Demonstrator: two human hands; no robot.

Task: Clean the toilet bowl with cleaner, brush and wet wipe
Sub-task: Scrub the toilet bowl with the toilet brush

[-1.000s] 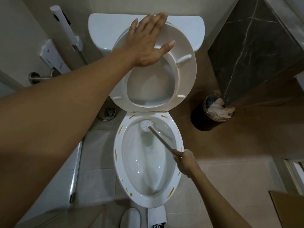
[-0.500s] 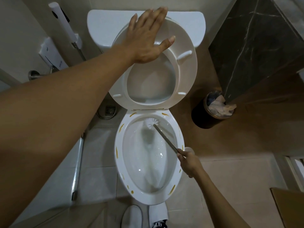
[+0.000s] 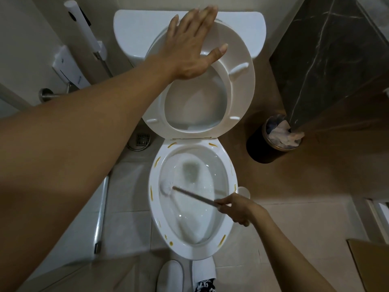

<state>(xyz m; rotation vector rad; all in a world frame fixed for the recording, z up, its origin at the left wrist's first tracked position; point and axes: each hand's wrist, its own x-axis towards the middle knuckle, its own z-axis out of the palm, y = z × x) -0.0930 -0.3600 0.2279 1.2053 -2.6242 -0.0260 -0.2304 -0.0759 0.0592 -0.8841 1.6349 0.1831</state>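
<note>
The white toilet bowl lies below me, its rim dotted with several yellow-orange streaks of cleaner. The seat is raised against the tank. My left hand presses flat on the raised seat's top, fingers straight. My right hand grips the thin handle of the toilet brush. The brush's white head sits against the bowl's left inner wall, the handle slanting across the bowl to my hand at the right rim.
A dark round bin stuffed with tissue stands right of the toilet, under a dark marble block. A bidet sprayer hangs on the left wall. A floor drain lies left of the bowl. My white slippers touch the bowl's front.
The brush head has swept from the back of the bowl to its left wall, and my right hand has shifted with it. My left hand stays on the seat.
</note>
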